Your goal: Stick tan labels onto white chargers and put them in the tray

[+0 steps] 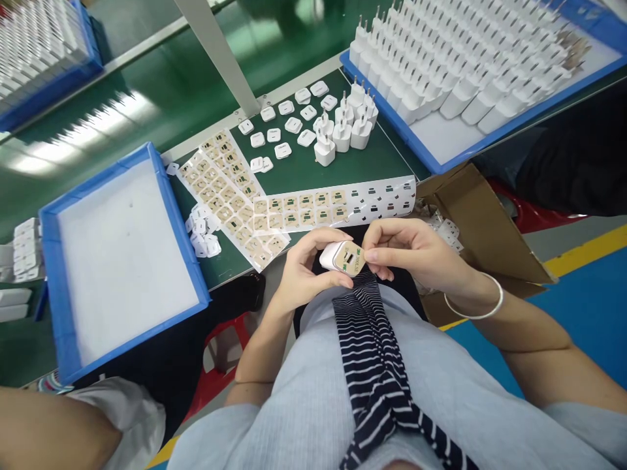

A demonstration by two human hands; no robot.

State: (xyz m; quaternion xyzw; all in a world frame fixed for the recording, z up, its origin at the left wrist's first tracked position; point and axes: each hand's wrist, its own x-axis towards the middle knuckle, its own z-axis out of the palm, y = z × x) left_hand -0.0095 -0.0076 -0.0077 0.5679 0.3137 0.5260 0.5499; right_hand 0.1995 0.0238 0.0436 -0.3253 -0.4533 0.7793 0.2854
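Note:
In front of my body, my left hand is closed round a white charger plug, its end face turned to the right. A tan adhesive sticker with green print and a slot covers that face. My right hand pinches the sticker's right edge between thumb and fingertips. Just beyond my hands lies a sticker sheet, its right part peeled to white backing. More sticker sheets overlap it on the left. Small white cover plates and several upright charger plugs stand farther back on the green table.
A blue tray with a white bottom stands left, white pieces beside it. At the right, another blue tray holds rows of chargers. Below that is a cardboard box. Another person's arm shows at lower left.

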